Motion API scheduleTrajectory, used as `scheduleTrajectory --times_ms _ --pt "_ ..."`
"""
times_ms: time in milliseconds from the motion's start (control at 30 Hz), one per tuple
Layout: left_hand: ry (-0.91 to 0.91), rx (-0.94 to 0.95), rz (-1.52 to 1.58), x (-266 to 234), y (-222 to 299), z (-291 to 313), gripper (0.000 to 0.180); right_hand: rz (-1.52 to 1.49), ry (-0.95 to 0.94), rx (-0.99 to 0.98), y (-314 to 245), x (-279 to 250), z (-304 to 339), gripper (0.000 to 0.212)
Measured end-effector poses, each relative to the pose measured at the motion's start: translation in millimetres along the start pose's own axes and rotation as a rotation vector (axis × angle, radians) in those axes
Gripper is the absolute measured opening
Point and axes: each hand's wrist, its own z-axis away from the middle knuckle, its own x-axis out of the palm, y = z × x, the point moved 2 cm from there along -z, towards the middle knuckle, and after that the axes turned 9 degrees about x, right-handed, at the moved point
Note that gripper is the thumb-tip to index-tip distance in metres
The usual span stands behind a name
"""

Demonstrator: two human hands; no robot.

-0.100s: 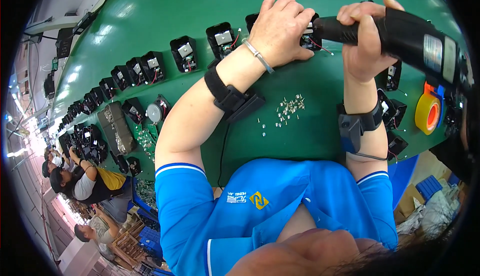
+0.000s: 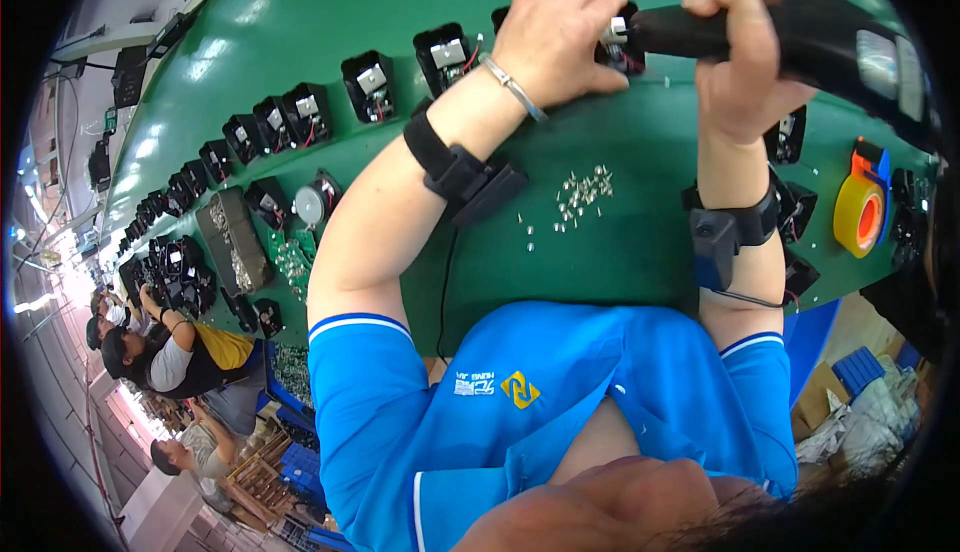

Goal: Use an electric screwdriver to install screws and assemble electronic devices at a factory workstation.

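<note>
My right hand [image 2: 745, 52] is wrapped round a black power screwdriver [image 2: 835, 47], held nearly level with its nose pointing left. That nose meets a small black housing [image 2: 622, 47] with a metal block and circuit board inside. Over the housing's left side lies my left hand [image 2: 565, 37], thumb and fingers curled about it and gripping it. The screwdriver's tip and part of the housing are hidden. Nearer to me, a loose pile of small screws [image 2: 585, 192] is spread on the green table [image 2: 570, 277].
A row of similar black housings [image 2: 370, 87] curves away to the left. A grey tray of small parts [image 2: 235, 242], green circuit boards [image 2: 292, 257] and a round speaker [image 2: 310, 204] stand left of me. At right is a yellow tape roll [image 2: 858, 214]. Co-workers [image 2: 180, 352] sit further left.
The right hand and screwdriver have shifted slightly, and the red wire by the housing no longer shows the same way. The whole view has moved a little. Both hands keep their hold.
</note>
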Motion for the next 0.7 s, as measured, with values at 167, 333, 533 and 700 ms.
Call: scheduleTrajectory --times_ms 167,333,533,700 --pt "0.192 0.119 -0.549 -15.5 15.2 4.2 0.069 0.099 -0.064 0.017 -60.7 -41.2 2.3 0.025" --pt "-0.242 0.106 0.272 -35.1 88.8 33.3 0.022 -0.048 -0.098 0.120 -83.7 -70.7 43.3 0.035" --pt "-0.327 0.141 0.134 -23.4 107.4 54.4 0.001 -0.045 -0.001 0.155 -90.8 -77.9 57.5 0.041" --pt "-0.305 0.185 0.182 -24.7 107.2 50.7 0.006 -0.059 -0.037 0.174 -99.5 -69.5 55.8 0.034"
